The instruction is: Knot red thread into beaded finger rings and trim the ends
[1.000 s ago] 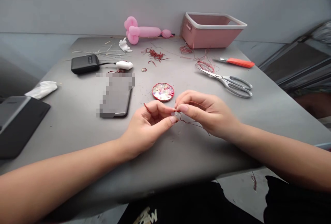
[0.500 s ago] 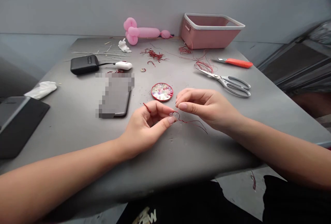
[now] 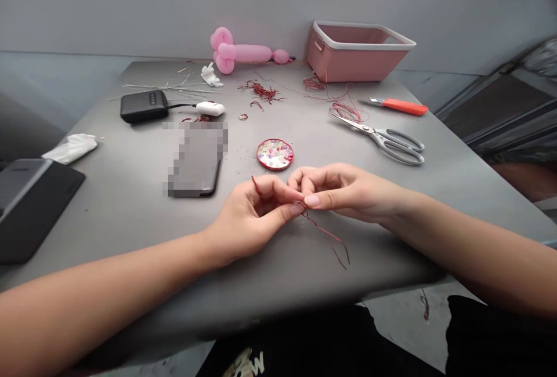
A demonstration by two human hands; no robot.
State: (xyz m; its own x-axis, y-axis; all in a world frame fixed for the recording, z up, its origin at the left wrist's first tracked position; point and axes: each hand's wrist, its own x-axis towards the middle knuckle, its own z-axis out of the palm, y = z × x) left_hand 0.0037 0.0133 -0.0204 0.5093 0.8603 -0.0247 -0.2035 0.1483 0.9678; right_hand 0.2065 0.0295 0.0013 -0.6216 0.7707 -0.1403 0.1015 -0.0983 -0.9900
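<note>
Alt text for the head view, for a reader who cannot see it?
Two bare hands, left and right, meet fingertip to fingertip, pinching a thin red thread over a grey table. Behind them lie a bead dish, scissors, a phone and a pink bin.

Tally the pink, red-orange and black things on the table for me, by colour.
Pink: 2, the balloon and the bin.
Red-orange: 2, the round bead dish and the cutter handle.
Black: 3, the power bank, the phone and the case at the left edge.
Total: 7
</note>
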